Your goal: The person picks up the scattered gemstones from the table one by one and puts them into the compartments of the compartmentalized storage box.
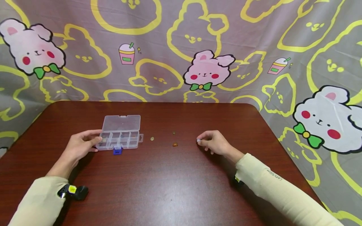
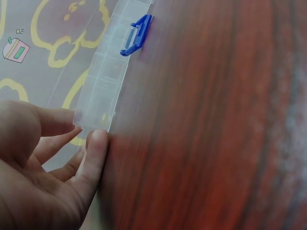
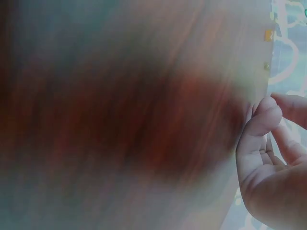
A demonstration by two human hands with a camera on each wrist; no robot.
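A clear plastic compartment box (image 1: pixel 121 146) lies on the table with its lid (image 1: pixel 121 123) swung up at the back and a blue latch (image 1: pixel 117 151) at the front. My left hand (image 1: pixel 82 145) grips the box's left end, thumb at the front corner and fingers behind. At the right, my right hand (image 1: pixel 215 142) pinches a small whitish piece (image 1: pixel 199 141), perhaps a bead or stone, between thumb and forefinger. Between hand and box lie an amber-coloured stone (image 1: pixel 175 144), a tiny green piece (image 1: pixel 173 133) and a pale round piece (image 1: pixel 152 138).
The brown wooden table (image 1: pixel 169 182) fills the foreground, with rounded far corners. Behind it and along the right side hangs a patterned cloth (image 1: pixel 158 37). Something small and yellowish shows inside the box's left end compartment, too blurred to name.
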